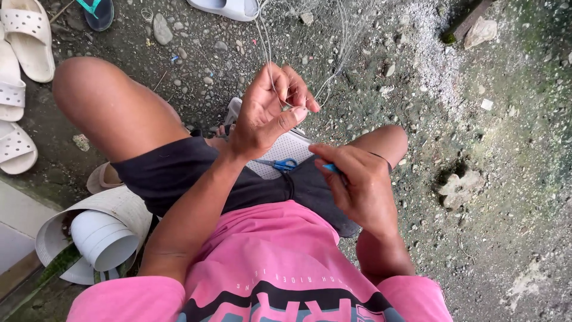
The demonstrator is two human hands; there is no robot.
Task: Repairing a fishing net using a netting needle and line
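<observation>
I sit with knees apart over gravel ground. My left hand (271,110) is raised between my knees, its fingers pinched on thin, pale strands of a fishing net (333,53) that run up and away. My right hand (357,185) is lower, near my right knee, closed on a small blue tool (331,169) whose tip shows between the fingers. Small blue-handled scissors (280,164) lie on a white sandal (286,152) between my legs, just below the left hand.
Several white perforated sandals (24,42) lie at the far left, a dark flip-flop (98,12) and another white sandal (229,7) at the top. Rolled white plastic sheets (101,235) sit beside my left hip. Stones (459,188) dot the ground on the right.
</observation>
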